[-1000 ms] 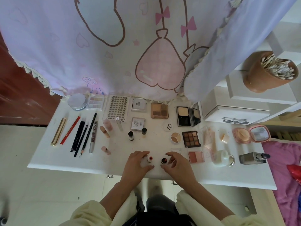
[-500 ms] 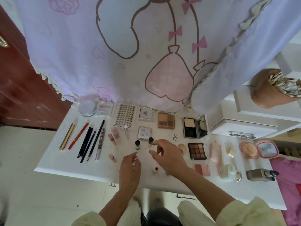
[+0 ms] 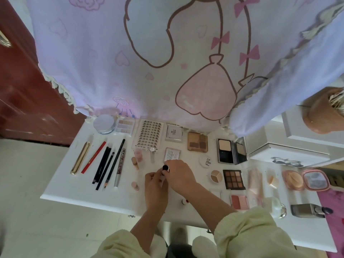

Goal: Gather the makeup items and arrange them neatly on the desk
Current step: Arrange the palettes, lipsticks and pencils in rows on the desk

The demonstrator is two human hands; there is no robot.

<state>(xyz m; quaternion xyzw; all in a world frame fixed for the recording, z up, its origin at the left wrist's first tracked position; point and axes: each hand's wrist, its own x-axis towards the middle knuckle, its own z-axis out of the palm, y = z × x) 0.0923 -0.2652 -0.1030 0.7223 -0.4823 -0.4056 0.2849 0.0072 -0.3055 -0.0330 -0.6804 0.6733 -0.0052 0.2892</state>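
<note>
On the white desk (image 3: 61, 190) the makeup lies in rows: a gold tube (image 3: 80, 158), a red pencil (image 3: 94, 157) and dark pencils (image 3: 106, 167) at the left, a lash tray (image 3: 149, 135), and an eyeshadow palette (image 3: 234, 179) to the right. My left hand (image 3: 155, 187) and my right hand (image 3: 179, 176) meet at the desk's middle. Both pinch a small black-capped bottle (image 3: 165, 167), which stands upright between their fingertips. A small red-capped bottle (image 3: 184, 201) stands near the front edge beside my right wrist. The right hand hides whatever lies under it.
A lilac curtain (image 3: 167, 62) hangs over the desk's back edge. At the right stand a white drawer box (image 3: 290, 151), a brown cup of cotton swabs (image 3: 323, 112), a pink compact (image 3: 305, 180) and a grey bottle (image 3: 309, 210). A wooden door (image 3: 20, 94) is at the left.
Both hands left the red-capped bottles at the front edge and moved back to the desk's middle, where they now close on a black-capped bottle. The camera has tilted closer.
</note>
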